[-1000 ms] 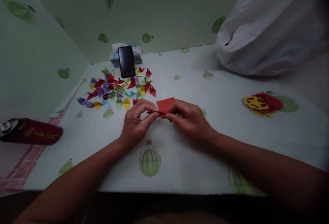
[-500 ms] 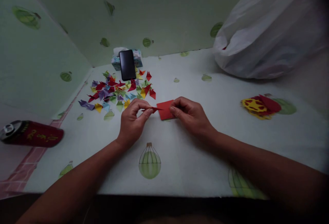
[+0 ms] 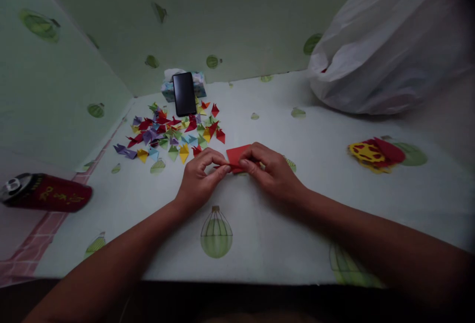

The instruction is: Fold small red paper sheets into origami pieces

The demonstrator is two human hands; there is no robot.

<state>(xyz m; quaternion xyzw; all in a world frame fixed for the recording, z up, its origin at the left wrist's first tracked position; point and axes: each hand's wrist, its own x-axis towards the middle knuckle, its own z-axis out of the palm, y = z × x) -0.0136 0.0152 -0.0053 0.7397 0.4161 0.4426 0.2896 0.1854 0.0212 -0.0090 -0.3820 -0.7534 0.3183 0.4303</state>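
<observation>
A small red paper (image 3: 236, 155) lies on the pale table (image 3: 260, 224) at the middle. My left hand (image 3: 198, 182) pinches its near left edge with thumb and forefinger. My right hand (image 3: 272, 172) pinches the same paper from the right, fingertips almost touching those of the left. Both hands are closed on the paper, which is partly hidden under the fingers. Just beyond my left hand spreads a pile of several small folded paper pieces (image 3: 170, 130) in red, purple, yellow, blue and green.
A black phone (image 3: 184, 93) leans on a tissue box (image 3: 198, 81) at the back. A red can (image 3: 46, 193) lies on its side at the left edge. A white plastic bag (image 3: 389, 46) fills the back right. Red and yellow paper sheets (image 3: 374, 152) lie at the right.
Half a second ago my left hand held a thin red piece slightly apart from the paper; now both hands have come together again, pinching the red paper.
</observation>
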